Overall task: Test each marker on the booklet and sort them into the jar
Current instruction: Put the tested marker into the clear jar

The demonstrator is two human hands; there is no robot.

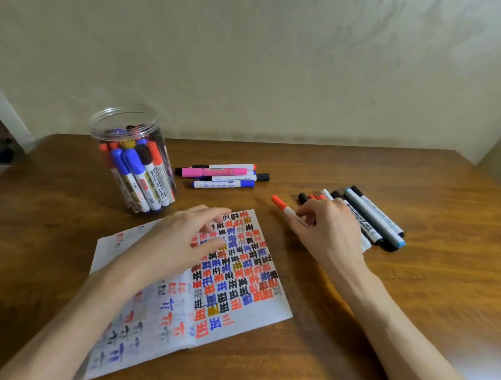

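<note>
Currently we pinch the red marker [283, 206], judged light, stiff and smooth, at its barrel with the right hand [329, 229] just right of the booklet [255, 313], which the left hand [181, 238], fingers relaxed, steadies on the worktop [316, 164].

Soft, even indoor light falls on a wooden tabletop [352, 323], which carries a pale sheen toward its right side. Faint shadows sit close under both forearms and beside the jar [123, 121], whose clear rim catches small glints. The wide lens bows the tabletop's far edge and the wall [249, 60] corners. The left hand's [184, 238] fingers are slightly blurred.
</note>
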